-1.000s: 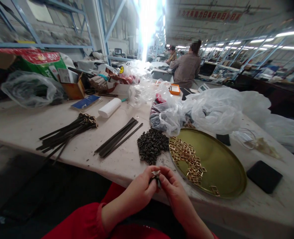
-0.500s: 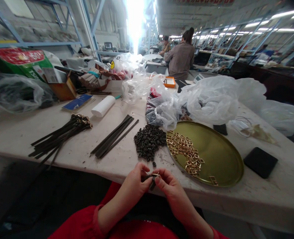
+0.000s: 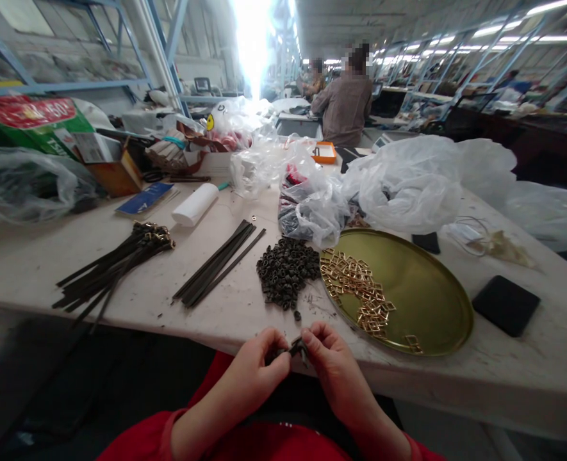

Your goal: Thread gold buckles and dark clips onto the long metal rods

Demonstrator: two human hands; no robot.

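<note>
Both hands are at the table's front edge, working on one dark strap (image 3: 298, 349). My left hand (image 3: 262, 360) is closed round one part of it. My right hand (image 3: 330, 358) pinches the end between thumb and fingers; the buckle there is hidden by the fingers. Just beyond the hands lies a heap of small dark loops (image 3: 287, 269). To its right, gold rectangular buckles (image 3: 355, 282) cover the left side of a round gold tray (image 3: 422, 282). Left of the heap lie flat dark straps (image 3: 216, 266), and farther left a bundle of straps with gold buckles (image 3: 120, 262).
Behind are a white roll (image 3: 195, 205), a blue booklet (image 3: 143, 198) and clear plastic bags (image 3: 403, 182). A black square pad (image 3: 506, 305) lies right of the tray. Boxes (image 3: 115, 169) stand at the back left. A co-worker (image 3: 345, 105) sits farther off, back turned.
The gold buckle seen between my fingers is now out of sight. My right hand has turned and pulls at the strap's end, and my left hand has shifted slightly left and down.
</note>
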